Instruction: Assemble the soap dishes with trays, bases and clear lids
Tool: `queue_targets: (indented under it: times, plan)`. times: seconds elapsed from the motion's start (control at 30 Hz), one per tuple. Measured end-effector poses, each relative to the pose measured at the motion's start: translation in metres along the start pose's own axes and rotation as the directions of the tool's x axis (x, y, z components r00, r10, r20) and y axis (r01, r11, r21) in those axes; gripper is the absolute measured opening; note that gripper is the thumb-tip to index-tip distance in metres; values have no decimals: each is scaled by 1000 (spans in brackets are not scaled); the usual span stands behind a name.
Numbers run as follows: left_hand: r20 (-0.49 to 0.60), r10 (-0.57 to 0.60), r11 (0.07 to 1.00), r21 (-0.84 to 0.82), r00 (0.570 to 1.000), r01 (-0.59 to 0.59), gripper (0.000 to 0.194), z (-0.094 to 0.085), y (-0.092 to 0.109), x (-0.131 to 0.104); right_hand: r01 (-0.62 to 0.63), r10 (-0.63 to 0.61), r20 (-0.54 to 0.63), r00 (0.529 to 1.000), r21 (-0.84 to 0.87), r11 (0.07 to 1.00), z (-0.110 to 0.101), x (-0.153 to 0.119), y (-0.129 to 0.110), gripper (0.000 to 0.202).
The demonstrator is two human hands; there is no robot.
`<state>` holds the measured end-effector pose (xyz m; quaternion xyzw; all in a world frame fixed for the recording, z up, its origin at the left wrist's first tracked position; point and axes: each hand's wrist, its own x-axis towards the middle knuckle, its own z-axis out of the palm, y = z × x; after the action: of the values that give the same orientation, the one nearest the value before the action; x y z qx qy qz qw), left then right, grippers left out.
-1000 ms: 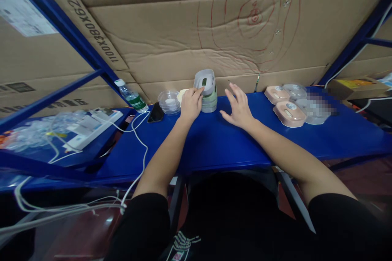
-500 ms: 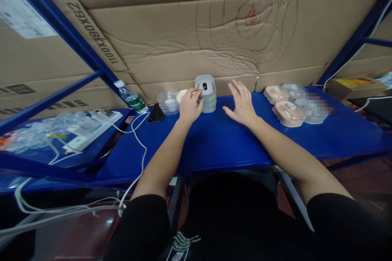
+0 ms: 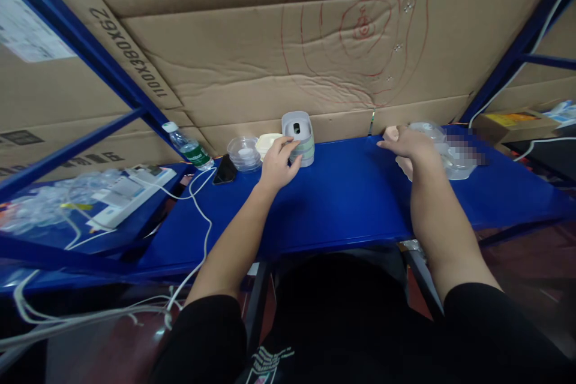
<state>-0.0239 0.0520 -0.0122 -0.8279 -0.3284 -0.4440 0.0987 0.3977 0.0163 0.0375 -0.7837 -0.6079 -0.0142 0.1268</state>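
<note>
My left hand (image 3: 279, 163) is beside a stack of small rounded boxes (image 3: 306, 157), its fingers apart and its fingertips at the stack's left side. The stack is pale grey on top with greenish layers below and an oval opening in its top. A cream-coloured piece (image 3: 266, 144) lies behind that hand, partly hidden. My right hand (image 3: 416, 145) is over the pink lidded containers (image 3: 404, 167) on the right, thumb stretched out to the left. It covers most of them, so contact is unclear. Clear plastic containers (image 3: 459, 162) sit just right of it.
Stacked clear round tubs (image 3: 244, 155), a dark phone (image 3: 224, 170) and a water bottle (image 3: 191, 150) stand left on the blue table (image 3: 346, 204). A white cable (image 3: 207, 222) crosses the table's left part. Cardboard (image 3: 252, 54) walls off the back.
My right hand has moved right, from the table's middle to over the pink containers. My left hand stays by the stack. The view has shifted slightly.
</note>
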Motion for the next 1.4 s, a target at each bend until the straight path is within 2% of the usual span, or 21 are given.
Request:
queue_targets:
  times: [0.07, 0.1, 0.17, 0.27, 0.37, 0.43, 0.57, 0.63, 0.73, 0.83, 0.97, 1.07, 1.27, 1.33, 1.4]
  plan:
    - [3, 10, 1000, -5, 1000, -10, 36, 0, 2, 0, -25, 26, 71, 997, -11, 1000, -4, -1, 2, 76]
    - [-2, 19, 1000, -10, 1000, -19, 36, 0, 3, 0, 1, 0, 102, 995, -12, 1000, -5, -3, -1, 74]
    - [-22, 39, 999, -17, 999, -40, 33, 0, 4, -1, 125, -124, 142, 982, 8, 992, -5, -7, -12, 75]
    - [-29, 54, 998, -15, 998, -55, 30, 1, 6, -3, 300, -320, 204, 925, 122, 946, 5, -16, -38, 90]
    - [2, 71, 997, -13, 998, -71, 28, 4, 10, -6, 485, -525, 137, 840, 244, 840, 21, -24, -62, 99]
    - [19, 106, 994, -18, 994, -106, 27, 7, 13, -7, 539, -564, 91, 820, 209, 816, 30, -27, -72, 103]
    - [56, 155, 987, -53, 986, -152, 28, 12, 15, -9, 469, -479, 175, 860, 99, 878, 41, -26, -75, 111]
    - [94, 164, 985, -78, 982, -156, 31, 12, 15, -9, 481, -491, 190, 850, 98, 871, 43, -23, -71, 108]
    - [172, 206, 976, -114, 963, -188, 47, 14, 15, -10, 553, -565, 168, 808, 118, 825, 46, -19, -69, 106]
    - [246, 260, 962, -147, 934, -229, 63, 18, 17, -12, 598, -626, 180, 759, 187, 779, 49, -20, -75, 116]
    - [309, 268, 960, -165, 913, -226, 69, 23, 21, -15, 625, -706, 171, 687, 356, 695, 54, -29, -88, 116]
    - [313, 252, 964, -160, 916, -211, 70, 23, 21, -15, 627, -744, 125, 657, 456, 631, 54, -33, -93, 109]
    - [281, 263, 960, -167, 923, -222, 70, 20, 17, -12, 606, -751, 62, 658, 549, 576, 49, -30, -91, 100]
    - [260, 264, 960, -164, 929, -227, 72, 19, 18, -11, 581, -738, 39, 674, 589, 561, 47, -30, -91, 95]
    - [222, 242, 968, -128, 945, -217, 75, 17, 19, -11, 522, -706, -17, 708, 687, 506, 45, -32, -92, 88]
